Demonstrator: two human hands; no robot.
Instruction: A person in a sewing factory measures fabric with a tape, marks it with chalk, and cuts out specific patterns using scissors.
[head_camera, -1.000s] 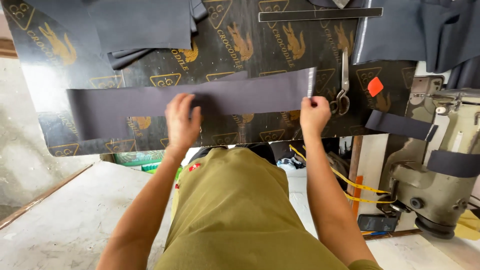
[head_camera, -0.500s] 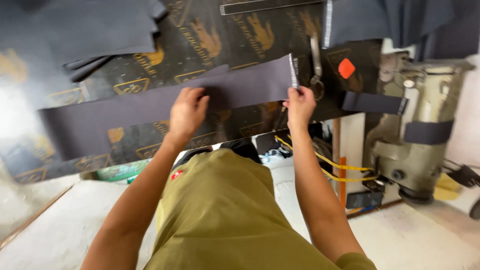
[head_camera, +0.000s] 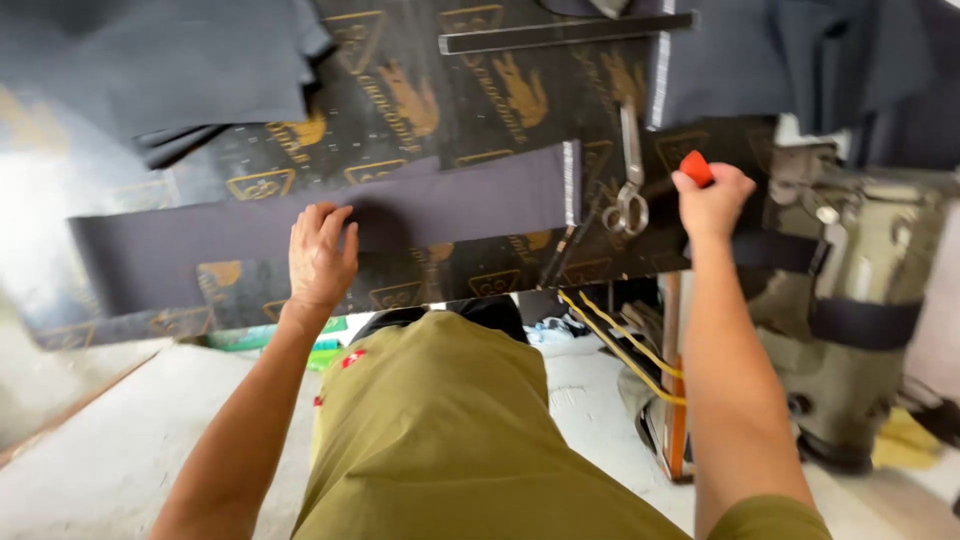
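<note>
Dark fabric strip (head_camera: 440, 210) lies lengthwise across the black worktable (head_camera: 420, 100), which is covered in a sheet printed with gold emblems; its right end stops at a pale selvedge edge just left of the scissors (head_camera: 630, 190). Left hand (head_camera: 320, 255) rests palm down on the strip near its middle, fingers spread and pointing away from the body, pressing the cloth flat rather than gripping it; the forearm runs straight up from the lower left. Right hand (head_camera: 712, 200) is well apart from the left, raised at the table's right side with the arm extended, its fingers pinched around a small orange-red piece (head_camera: 696, 166), likely tailor's chalk, which sticks out above the fingertips. That hand is off the strip, just right of the scissors, which lie with blades pointing away and handles toward the person. Farther out, a long dark metal ruler (head_camera: 565, 32) lies across the top of the table, and folded dark cloth (head_camera: 170, 70) is piled at the upper left, with more dark fabric (head_camera: 800, 60) at the upper right. An olive-grey sewing machine (head_camera: 860, 290) stands at the right, draped with dark strips. Yellow cords (head_camera: 620, 345) hang under the table edge, above the pale floor (head_camera: 110, 440). An olive-green shirt (head_camera: 450, 430) fills the lower middle
</note>
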